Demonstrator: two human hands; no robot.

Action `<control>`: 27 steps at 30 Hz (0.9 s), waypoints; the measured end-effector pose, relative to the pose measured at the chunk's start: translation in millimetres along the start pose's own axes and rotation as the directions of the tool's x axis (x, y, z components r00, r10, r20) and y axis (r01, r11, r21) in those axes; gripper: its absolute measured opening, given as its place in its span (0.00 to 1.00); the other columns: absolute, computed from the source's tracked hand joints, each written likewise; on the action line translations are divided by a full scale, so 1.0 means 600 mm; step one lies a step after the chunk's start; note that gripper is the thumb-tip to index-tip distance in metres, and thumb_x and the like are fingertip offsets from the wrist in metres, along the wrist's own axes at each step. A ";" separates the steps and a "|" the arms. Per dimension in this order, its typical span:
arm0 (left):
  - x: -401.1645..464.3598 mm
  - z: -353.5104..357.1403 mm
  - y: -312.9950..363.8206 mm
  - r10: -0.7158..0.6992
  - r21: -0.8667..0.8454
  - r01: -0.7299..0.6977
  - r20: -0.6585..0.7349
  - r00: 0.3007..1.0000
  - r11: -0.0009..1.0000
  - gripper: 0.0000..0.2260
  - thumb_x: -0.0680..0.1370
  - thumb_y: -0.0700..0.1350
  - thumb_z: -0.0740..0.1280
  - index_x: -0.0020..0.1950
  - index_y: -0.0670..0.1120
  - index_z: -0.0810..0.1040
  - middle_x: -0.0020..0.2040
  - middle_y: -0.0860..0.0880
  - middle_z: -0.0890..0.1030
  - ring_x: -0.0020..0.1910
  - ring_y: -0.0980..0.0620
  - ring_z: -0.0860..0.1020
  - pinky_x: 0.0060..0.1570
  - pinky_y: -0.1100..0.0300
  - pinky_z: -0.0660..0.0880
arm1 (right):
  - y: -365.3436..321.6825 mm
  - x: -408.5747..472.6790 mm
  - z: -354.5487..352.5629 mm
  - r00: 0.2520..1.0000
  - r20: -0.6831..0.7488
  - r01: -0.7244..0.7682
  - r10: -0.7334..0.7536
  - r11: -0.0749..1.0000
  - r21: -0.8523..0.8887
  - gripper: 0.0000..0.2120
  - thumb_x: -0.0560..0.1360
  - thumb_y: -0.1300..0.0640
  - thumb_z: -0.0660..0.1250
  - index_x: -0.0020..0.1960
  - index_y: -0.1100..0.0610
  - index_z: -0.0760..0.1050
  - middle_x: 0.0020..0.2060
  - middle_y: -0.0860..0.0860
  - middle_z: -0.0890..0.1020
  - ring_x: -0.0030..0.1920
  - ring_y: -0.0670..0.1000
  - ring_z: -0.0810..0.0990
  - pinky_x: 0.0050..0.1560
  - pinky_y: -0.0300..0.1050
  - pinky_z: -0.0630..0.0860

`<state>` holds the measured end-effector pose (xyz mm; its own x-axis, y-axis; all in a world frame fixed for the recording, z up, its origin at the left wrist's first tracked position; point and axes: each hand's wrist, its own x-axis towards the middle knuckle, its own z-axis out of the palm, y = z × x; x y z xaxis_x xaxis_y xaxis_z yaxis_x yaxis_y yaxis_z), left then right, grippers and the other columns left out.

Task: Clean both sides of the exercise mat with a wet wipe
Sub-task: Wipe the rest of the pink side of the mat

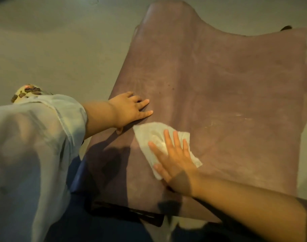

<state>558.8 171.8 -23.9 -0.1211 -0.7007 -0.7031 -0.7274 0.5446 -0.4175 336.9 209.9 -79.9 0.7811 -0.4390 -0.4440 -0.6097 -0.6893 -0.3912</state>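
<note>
Mat: a dull mauve, thin rubbery exercise mat lies spread over the grey floor, running from the near edge of the scene to the far side, where its end humps up in a soft ridge.
Mat handling: it looks light and limp — it drapes and buckles, not lying board-flat — so I judge it will slide or ruck under a hard stroke unless pinned. Its face seems matte and grippy, with pale scuffs toward the right.
Where to hold the mat: best pressed flat beside the wiped patch; for turning it over, a long edge or a near corner looks the easiest place to take hold.
Wipe: a white, crumpled wet wipe lies on the mat's near-middle, soft and thin (likely to bunch or tear if dragged by one corner).
Left hands note: the left hand rests flat near the mat's left edge, fingers straight and spread, gripping nothing — it reads as an anchor.
Right hand: the right hand presses the wipe down with straight, splayed fingers, palm on top, not curled round it.
Other: a pale sheer sleeve covers the left arm; a leopard-print item shows on the floor at the far left.
Counts: one mat, one wipe, two hands.
</note>
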 end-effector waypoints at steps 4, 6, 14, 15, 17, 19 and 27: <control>-0.011 -0.010 0.017 0.003 0.095 0.003 -0.067 0.998 0.995 0.47 0.74 0.51 0.69 0.76 0.44 0.35 0.76 0.38 0.38 0.76 0.42 0.46 0.74 0.47 0.50 | 0.011 -0.084 0.069 0.973 -0.049 0.199 -0.224 0.932 -0.302 0.26 0.80 0.42 0.37 0.77 0.46 0.42 0.75 0.61 0.54 0.72 0.68 0.51 0.66 0.67 0.49; -0.009 -0.011 0.028 0.041 0.141 -0.018 -0.166 0.985 0.990 0.43 0.77 0.46 0.64 0.75 0.44 0.31 0.75 0.38 0.34 0.76 0.41 0.44 0.74 0.46 0.50 | 0.040 -0.098 0.084 0.953 0.022 0.286 -0.302 0.873 -0.395 0.27 0.81 0.41 0.38 0.77 0.48 0.48 0.73 0.59 0.60 0.71 0.65 0.57 0.64 0.65 0.53; 0.022 -0.018 0.042 0.151 0.226 -0.113 -0.160 0.975 0.968 0.36 0.82 0.41 0.55 0.73 0.50 0.26 0.76 0.40 0.34 0.76 0.39 0.44 0.73 0.45 0.46 | 0.197 0.000 -0.028 0.991 -0.118 -0.099 0.057 0.916 -0.389 0.32 0.78 0.36 0.32 0.77 0.49 0.49 0.74 0.58 0.62 0.73 0.65 0.56 0.69 0.68 0.50; 0.025 -0.019 0.042 0.151 0.222 -0.117 -0.142 0.978 0.968 0.36 0.82 0.41 0.56 0.73 0.50 0.27 0.76 0.40 0.35 0.76 0.39 0.44 0.73 0.45 0.46 | 0.209 0.016 -0.049 0.986 -0.149 -0.128 0.076 0.914 -0.384 0.34 0.75 0.33 0.29 0.77 0.47 0.45 0.76 0.56 0.57 0.75 0.64 0.51 0.70 0.66 0.45; 0.031 -0.022 0.046 0.157 0.224 -0.127 -0.121 0.980 0.966 0.35 0.82 0.42 0.55 0.74 0.50 0.28 0.76 0.40 0.36 0.76 0.39 0.44 0.74 0.45 0.46 | 0.238 0.047 -0.082 0.959 -0.233 -0.234 0.162 0.916 -0.327 0.34 0.73 0.32 0.28 0.76 0.43 0.37 0.77 0.52 0.45 0.76 0.59 0.40 0.71 0.64 0.37; 0.036 -0.021 0.049 0.156 0.225 -0.128 -0.113 0.981 0.966 0.32 0.83 0.42 0.51 0.74 0.50 0.30 0.76 0.40 0.37 0.76 0.39 0.45 0.74 0.45 0.46 | 0.252 0.082 -0.114 0.917 -0.246 -0.376 0.315 0.888 -0.266 0.29 0.78 0.36 0.35 0.76 0.43 0.37 0.77 0.49 0.42 0.75 0.58 0.36 0.71 0.64 0.34; 0.040 -0.026 0.047 0.152 0.228 -0.133 -0.067 0.986 0.964 0.32 0.82 0.44 0.53 0.75 0.50 0.30 0.77 0.40 0.37 0.76 0.39 0.45 0.74 0.46 0.47 | 0.163 0.097 -0.101 0.927 -0.152 -0.371 0.343 0.899 -0.232 0.28 0.81 0.43 0.41 0.76 0.48 0.32 0.77 0.52 0.39 0.75 0.61 0.35 0.68 0.69 0.32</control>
<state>525.0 163.3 -43.6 -0.2749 -0.6392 -0.7182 -0.5311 0.7236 -0.4408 331.0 81.9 -95.1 0.5355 -0.7309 -0.4232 -0.8068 -0.5909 -0.0004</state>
